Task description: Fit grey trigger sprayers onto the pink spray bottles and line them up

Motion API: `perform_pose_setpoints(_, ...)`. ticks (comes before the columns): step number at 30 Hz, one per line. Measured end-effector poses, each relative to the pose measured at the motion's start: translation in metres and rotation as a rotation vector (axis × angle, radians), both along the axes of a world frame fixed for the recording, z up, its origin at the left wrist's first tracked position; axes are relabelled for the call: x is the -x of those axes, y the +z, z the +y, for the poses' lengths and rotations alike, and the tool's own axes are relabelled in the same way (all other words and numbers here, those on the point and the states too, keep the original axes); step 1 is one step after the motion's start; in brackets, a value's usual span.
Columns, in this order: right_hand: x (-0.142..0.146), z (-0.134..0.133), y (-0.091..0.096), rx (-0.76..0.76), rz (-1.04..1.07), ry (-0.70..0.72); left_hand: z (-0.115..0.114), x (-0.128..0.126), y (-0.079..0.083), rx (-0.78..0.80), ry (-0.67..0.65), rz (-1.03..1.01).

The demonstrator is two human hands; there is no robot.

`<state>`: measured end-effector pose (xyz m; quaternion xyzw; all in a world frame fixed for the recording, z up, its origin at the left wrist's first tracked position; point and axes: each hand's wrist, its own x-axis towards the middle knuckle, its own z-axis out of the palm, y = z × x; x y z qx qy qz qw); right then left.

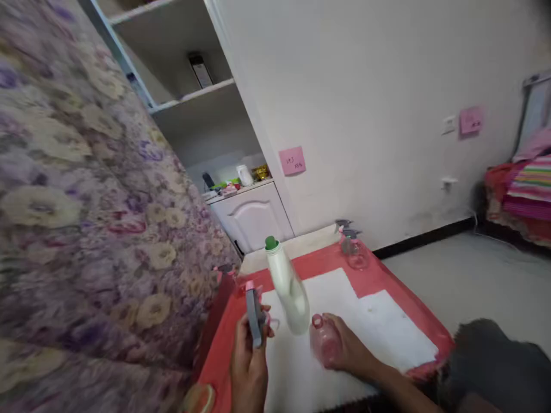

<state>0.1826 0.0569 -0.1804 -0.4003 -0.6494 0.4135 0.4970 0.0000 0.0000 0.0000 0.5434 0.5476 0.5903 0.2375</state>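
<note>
My left hand is closed around a grey and pink spray nozzle, held up over the near left of the table. In my right hand is a clear pink bottle with its neck open at the top, tilted slightly. Between and beyond both hands stands a tall pale green-white jug with a green cap, touched by neither hand. Blur hides the finer detail of the nozzle and my fingertips.
White sheets lie on a red-covered table. Spray bottles stand at its far right corner; another is at the left edge. A floral curtain borders the left. Behind are a shelf cabinet and a wall.
</note>
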Motion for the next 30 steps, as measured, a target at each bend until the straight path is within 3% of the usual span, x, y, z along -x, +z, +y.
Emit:
perform_pose_setpoints(4,-0.001,0.002,-0.006,0.005,0.046,0.017,-0.005,-0.03,0.009,-0.066,-0.002,-0.121)
perform_pose_setpoints(12,-0.004,0.008,-0.018,0.05,0.01,0.031,0.008,-0.039,-0.014,-0.054,-0.138,-0.228)
perform_pose_setpoints(17,-0.004,0.007,-0.016,0.049,0.018,0.032,0.012,-0.046,-0.021,0.006,-0.16,-0.117)
perform_pose_setpoints(24,-0.004,0.005,-0.01,0.036,0.072,0.044,0.033,-0.051,-0.061,0.126,-0.356,-0.06)
perform_pose_setpoints(30,-0.001,0.002,-0.004,0.028,0.1,0.008,0.041,-0.049,-0.092,0.117,-0.369,-0.077)
